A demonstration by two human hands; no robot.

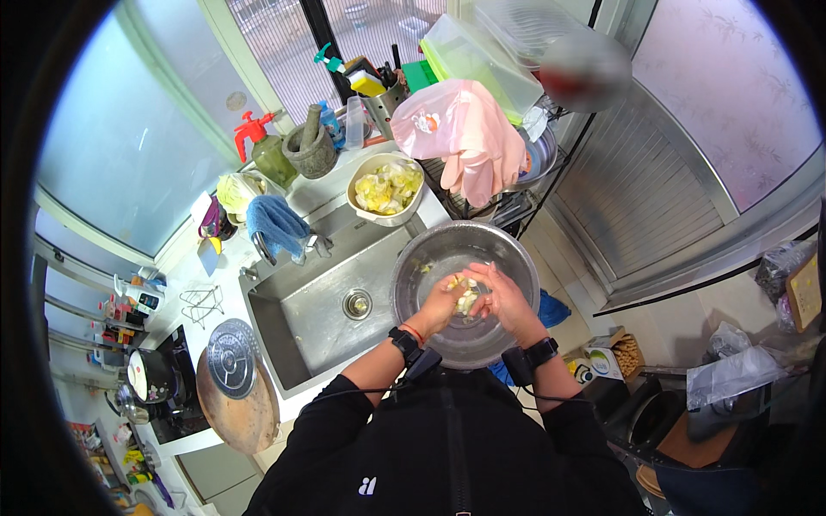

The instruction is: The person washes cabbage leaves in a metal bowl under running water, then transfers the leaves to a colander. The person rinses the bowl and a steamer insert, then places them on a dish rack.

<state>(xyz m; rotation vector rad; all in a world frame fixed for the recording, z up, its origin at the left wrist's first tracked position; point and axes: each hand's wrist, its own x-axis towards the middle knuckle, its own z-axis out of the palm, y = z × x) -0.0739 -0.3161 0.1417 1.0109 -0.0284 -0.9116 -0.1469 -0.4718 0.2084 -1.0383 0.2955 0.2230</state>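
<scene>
Both hands are over a large round metal basin (416, 258) at the right end of the sink. My left hand (440, 306) is curled around the left side of a clump of pale yellow-white chopped leaf vegetable (466, 298). On the clump's right side is my right hand (506, 303), its fingers bent and partly spread; whether it grips any pieces I cannot tell. A few yellow-green bits (423, 266) lie inside the basin. Behind it, a cream bowl (387, 219) holds a heap of chopped yellow and white leaves (387, 187).
Left of the basin is a stainless steel sink (322, 277) with a blue cloth (277, 222) over its faucet. A round wooden board (248, 426) carries a metal disc (232, 361). Pink gloves (477, 148) hang by the rack; a stone mortar (311, 155) stands near the window.
</scene>
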